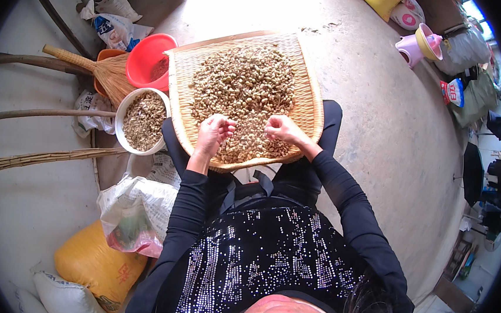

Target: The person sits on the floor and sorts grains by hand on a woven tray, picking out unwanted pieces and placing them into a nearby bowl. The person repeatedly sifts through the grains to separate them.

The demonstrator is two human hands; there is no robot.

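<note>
A woven winnowing basket (311, 104) rests across my lap, with a broad heap of small greenish-brown pods or seeds (247, 81) in it. Over the near left part of the heap is my left hand (216, 132), palm turned inward and fingers curled. My right hand (281, 130) hovers over the near right part, thumb and fingertips pinched together. Whether anything small lies between the fingers of either hand cannot be told. A white bucket (119, 126) filled with similar brown pieces or husks stands left of the basket.
Beyond the bucket are a red plastic basin (139, 59), a straw broom (79, 60) and poles leaning by the wall. Plastic bags (136, 209) and a full orange sack (96, 259) lie at lower left. A pink and yellow plastic stool or potty (413, 48) and more sacks stand at upper right.
</note>
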